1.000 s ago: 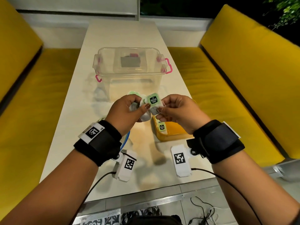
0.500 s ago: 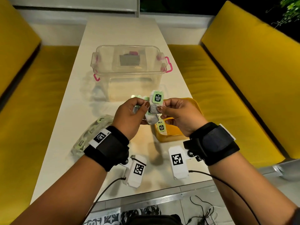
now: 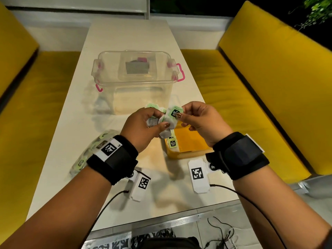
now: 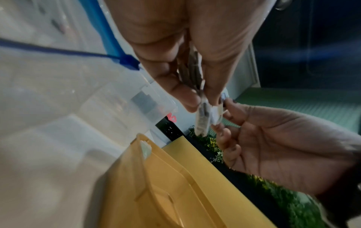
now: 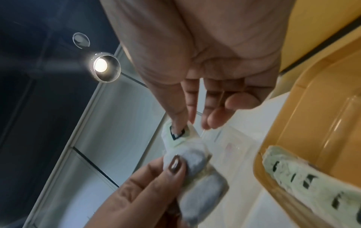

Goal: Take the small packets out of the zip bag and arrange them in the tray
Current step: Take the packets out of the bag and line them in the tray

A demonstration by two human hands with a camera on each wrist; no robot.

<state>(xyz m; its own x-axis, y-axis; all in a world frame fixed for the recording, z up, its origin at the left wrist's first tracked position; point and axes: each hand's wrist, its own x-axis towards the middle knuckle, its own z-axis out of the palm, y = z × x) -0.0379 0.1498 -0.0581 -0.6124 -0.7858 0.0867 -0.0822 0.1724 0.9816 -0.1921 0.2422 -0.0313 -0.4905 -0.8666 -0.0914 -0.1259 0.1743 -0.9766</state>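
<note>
Roughly an early stage, by my reckoning. Items as they stood:

Left hand (image 3: 142, 126): raised over the near middle of the white table (image 3: 125, 42), fingers curled round a small clump of tea-bag packets (image 3: 168, 125), thumb pressed on the front one.

Right hand (image 3: 201, 121): just beside the left, thumb and forefinger pinching the green-and-black tag (image 3: 175, 112) of one packet in that clump, other fingers loosely bent. It looked to be separating a single packet from the bunch.

Yellow tray (image 3: 190, 151): on the table below the hands, at the right edge. One tagged packet (image 3: 172, 143) lay against its near-left rim; the rest of its floor showed bare where visible.

Zip bag (image 3: 93, 148): on the table left of the tray, partly hidden by the left wrist, with many green-tagged packets visible inside.

Clear lidded storage box (image 3: 136, 78): farther along the table, pink latches.

Judged remaining: the handful, then most of the bag.
</note>
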